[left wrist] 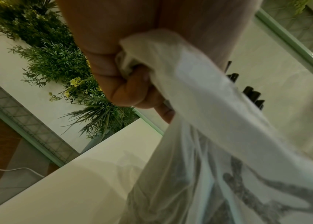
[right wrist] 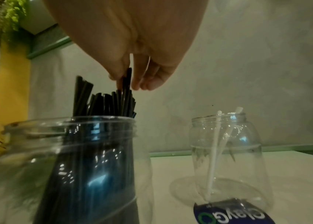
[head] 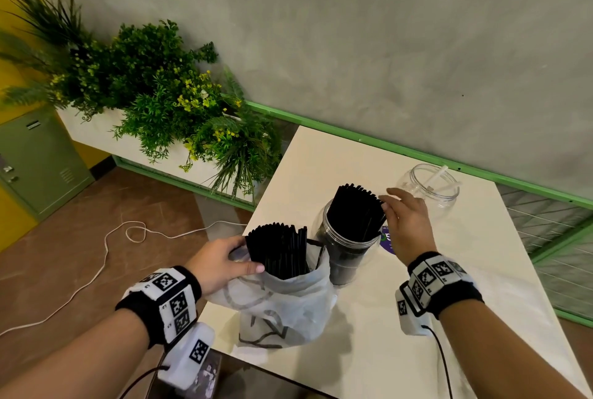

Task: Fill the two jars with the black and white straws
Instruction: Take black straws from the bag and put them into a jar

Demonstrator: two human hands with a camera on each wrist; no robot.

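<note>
White table (head: 369, 328) against the grey wall, planter of greenery (head: 154, 84) off its left end.

On the table, near edge: white plastic bag (head: 288, 296), standing, mouth open, a thick bundle of black straws in the bag (head: 279, 247) sticking out the top. Left hand (head: 221, 262) grips the bag's rim; the left wrist view shows the fingers (left wrist: 132, 94) curled tight round bunched plastic. It is steadying the bag, not holding any straws.

Just behind the bag, touching or nearly so: near jar (head: 348, 247), clear, upright, packed dark with black straws in the jar (head: 356, 210) that fan out above the rim. Right hand (head: 406, 223) is at the top of that fan. In the right wrist view thumb and fingertips (right wrist: 122, 71) pinch one or two straw tops; the other fingers hang loosely curled. Looks like seating or levelling the last ones dropped in.

Further back right, well apart: far jar (head: 428, 185), clear, nearly empty, only two white straws (right wrist: 214, 153) leaning inside.

Status, my read:
- Black jar: mostly full, room left on one side.
- Bag still holds a large black bundle, so more transfers are likely.
- White jar: barely started. No other white straws visible; can't tell whether any sit deeper in the bag.
- Overall maybe halfway at best.
</note>
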